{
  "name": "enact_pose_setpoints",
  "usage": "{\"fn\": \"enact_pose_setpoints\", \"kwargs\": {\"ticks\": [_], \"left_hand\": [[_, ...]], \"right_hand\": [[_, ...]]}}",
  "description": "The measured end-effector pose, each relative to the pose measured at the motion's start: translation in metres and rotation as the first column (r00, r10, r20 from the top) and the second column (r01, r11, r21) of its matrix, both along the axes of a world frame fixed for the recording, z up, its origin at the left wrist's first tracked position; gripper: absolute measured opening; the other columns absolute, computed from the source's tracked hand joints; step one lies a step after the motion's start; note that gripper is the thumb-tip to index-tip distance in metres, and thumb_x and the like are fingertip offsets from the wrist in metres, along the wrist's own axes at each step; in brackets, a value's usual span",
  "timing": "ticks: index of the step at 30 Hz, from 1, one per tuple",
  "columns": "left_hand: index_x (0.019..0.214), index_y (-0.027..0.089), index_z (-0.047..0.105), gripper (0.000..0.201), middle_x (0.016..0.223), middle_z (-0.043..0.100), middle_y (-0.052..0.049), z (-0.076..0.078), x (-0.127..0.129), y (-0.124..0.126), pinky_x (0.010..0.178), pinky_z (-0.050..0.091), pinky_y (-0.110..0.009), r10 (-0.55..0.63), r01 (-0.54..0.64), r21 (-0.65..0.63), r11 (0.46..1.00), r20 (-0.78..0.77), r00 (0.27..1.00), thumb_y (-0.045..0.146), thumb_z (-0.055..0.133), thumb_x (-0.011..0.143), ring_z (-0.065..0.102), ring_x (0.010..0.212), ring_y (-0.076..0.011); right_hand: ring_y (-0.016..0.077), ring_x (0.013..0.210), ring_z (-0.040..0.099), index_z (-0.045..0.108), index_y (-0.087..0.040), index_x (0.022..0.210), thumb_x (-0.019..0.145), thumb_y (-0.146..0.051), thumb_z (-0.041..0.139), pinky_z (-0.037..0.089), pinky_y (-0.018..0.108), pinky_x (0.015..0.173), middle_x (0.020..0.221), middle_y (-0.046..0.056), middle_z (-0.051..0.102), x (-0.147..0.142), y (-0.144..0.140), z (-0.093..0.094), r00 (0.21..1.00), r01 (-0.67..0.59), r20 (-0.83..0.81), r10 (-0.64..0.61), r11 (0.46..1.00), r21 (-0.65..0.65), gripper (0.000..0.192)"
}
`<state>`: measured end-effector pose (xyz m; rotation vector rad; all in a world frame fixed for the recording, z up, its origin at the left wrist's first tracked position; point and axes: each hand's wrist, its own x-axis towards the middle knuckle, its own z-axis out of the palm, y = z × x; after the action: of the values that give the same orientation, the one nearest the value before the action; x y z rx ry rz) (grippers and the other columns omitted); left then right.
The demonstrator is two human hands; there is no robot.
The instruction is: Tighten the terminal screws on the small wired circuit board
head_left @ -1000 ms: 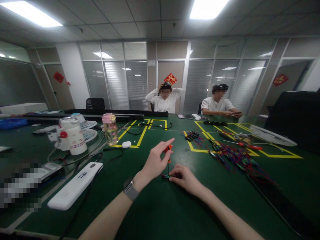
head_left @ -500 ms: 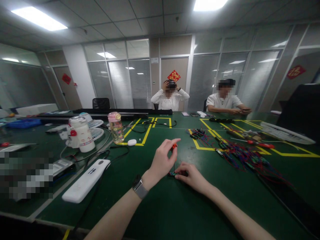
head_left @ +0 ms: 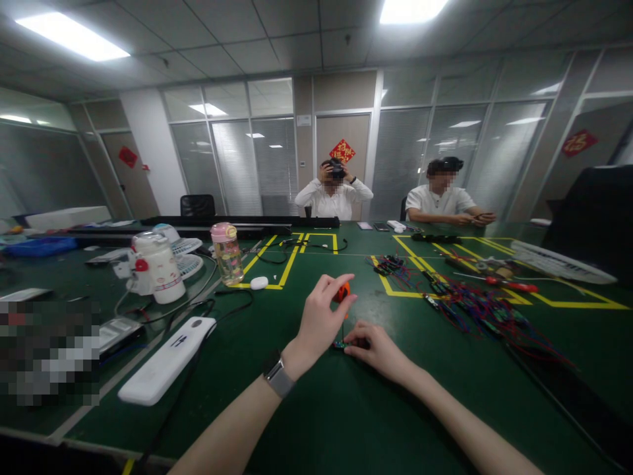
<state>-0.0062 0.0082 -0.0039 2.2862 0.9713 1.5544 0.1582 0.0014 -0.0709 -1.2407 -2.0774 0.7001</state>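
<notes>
My left hand (head_left: 324,309) is closed around the orange handle of a small screwdriver (head_left: 345,290), with the index finger stretched over its top and the thumb near its side. The dark shaft points straight down to a small green circuit board (head_left: 339,344) on the table. Just right of the shaft, my right hand (head_left: 372,343) pinches the board's edge between thumb and fingertips and partly hides it. Whether the tip sits in a screw is too small to tell.
Across the green table (head_left: 306,422), a heap of small boards with red and blue wires (head_left: 475,300) lies right. A red-handled screwdriver (head_left: 509,284) is behind it. To the left are a white power bank-like slab (head_left: 168,361), a white bottle (head_left: 165,270) and a pink-lidded bottle (head_left: 228,254). Two people (head_left: 333,198) sit opposite.
My left thumb and index finger have shifted on the screwdriver, showing more of its orange handle. My right hand stays at the board. The whole view has moved slightly.
</notes>
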Motion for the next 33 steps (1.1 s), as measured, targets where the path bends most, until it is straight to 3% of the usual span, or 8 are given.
{"fn": "enact_pose_setpoints", "kwargs": {"ticks": [3,5,10,15,17,22,28,33], "left_hand": [[0.136,0.025,0.045,0.041,0.110,0.058,-0.006,0.001,0.002,-0.001,0.082,0.050,-0.030,-0.107,0.107,-0.068,0.992,0.013,0.994,0.021,0.045,0.096,0.060,0.091,-0.0155],[0.136,0.026,0.046,0.041,0.108,0.059,-0.005,0.001,0.003,-0.001,0.081,0.050,-0.028,-0.167,0.169,-0.086,0.982,0.025,0.986,0.018,0.043,0.096,0.061,0.090,-0.0142],[0.113,0.025,0.064,0.031,0.088,0.054,-0.001,0.003,0.001,-0.001,0.075,0.050,-0.028,-0.021,0.021,-0.006,1.000,0.027,0.999,0.022,0.066,0.083,0.056,0.078,-0.0142],[0.135,0.026,0.049,0.039,0.116,0.058,-0.007,0.003,-0.003,0.003,0.086,0.050,-0.030,-0.171,0.177,-0.105,0.979,0.055,0.984,0.022,0.043,0.096,0.061,0.099,-0.0170],[0.134,0.024,0.049,0.039,0.113,0.061,-0.007,0.002,-0.005,0.007,0.080,0.052,-0.029,-0.192,0.208,-0.148,0.967,0.113,0.975,0.022,0.043,0.096,0.064,0.092,-0.0157],[0.112,0.023,0.064,0.027,0.089,0.058,-0.001,0.002,-0.009,0.013,0.074,0.052,-0.028,-0.025,0.035,-0.094,0.995,0.110,0.994,0.027,0.063,0.086,0.060,0.080,-0.0155],[0.138,0.027,0.044,0.042,0.117,0.060,-0.006,0.001,-0.010,0.012,0.087,0.050,-0.030,-0.171,0.182,-0.154,0.971,0.087,0.982,0.025,0.044,0.096,0.061,0.101,-0.0166],[0.125,0.025,0.057,0.037,0.094,0.061,-0.002,0.000,-0.009,0.010,0.081,0.051,-0.031,-0.041,0.043,-0.037,0.998,0.041,0.998,0.024,0.059,0.088,0.060,0.084,-0.0157]], "right_hand": [[0.0165,0.073,0.059,0.075,-0.016,0.087,0.077,-0.018,0.070,0.046,0.027,0.068,0.081,0.004,0.061,0.000,0.001,0.000,1.000,-0.002,0.000,0.002,1.000,0.009,0.011],[0.0167,0.073,0.059,0.074,-0.016,0.086,0.077,-0.019,0.070,0.046,0.027,0.068,0.081,0.004,0.061,0.000,0.000,0.000,1.000,-0.004,-0.001,0.004,1.000,0.013,0.011],[0.0167,0.074,0.059,0.075,-0.016,0.085,0.077,-0.018,0.070,0.046,0.027,0.068,0.082,0.004,0.061,-0.001,-0.001,0.002,1.000,0.007,0.002,-0.007,1.000,0.010,0.010],[0.0164,0.074,0.058,0.075,-0.016,0.085,0.077,-0.019,0.069,0.045,0.026,0.068,0.083,0.004,0.061,0.000,-0.001,0.002,1.000,-0.004,0.007,0.004,1.000,0.007,0.010],[0.0164,0.074,0.058,0.075,-0.017,0.086,0.077,-0.019,0.069,0.045,0.026,0.068,0.083,0.004,0.061,0.000,-0.001,0.002,1.000,-0.002,0.016,0.002,1.000,0.008,0.011],[0.0167,0.076,0.058,0.075,-0.017,0.085,0.077,-0.019,0.068,0.045,0.027,0.070,0.083,0.004,0.061,0.001,-0.001,0.000,1.000,0.006,0.027,-0.007,1.000,0.022,0.011],[0.0167,0.075,0.059,0.075,-0.017,0.086,0.077,-0.020,0.068,0.046,0.027,0.070,0.083,0.004,0.061,0.000,0.000,0.000,1.000,0.002,0.012,-0.002,1.000,0.006,0.011],[0.0168,0.076,0.058,0.075,-0.017,0.086,0.077,-0.021,0.068,0.046,0.027,0.070,0.084,0.004,0.062,-0.001,-0.002,0.003,1.000,0.010,0.019,-0.010,1.000,0.001,0.011]]}}
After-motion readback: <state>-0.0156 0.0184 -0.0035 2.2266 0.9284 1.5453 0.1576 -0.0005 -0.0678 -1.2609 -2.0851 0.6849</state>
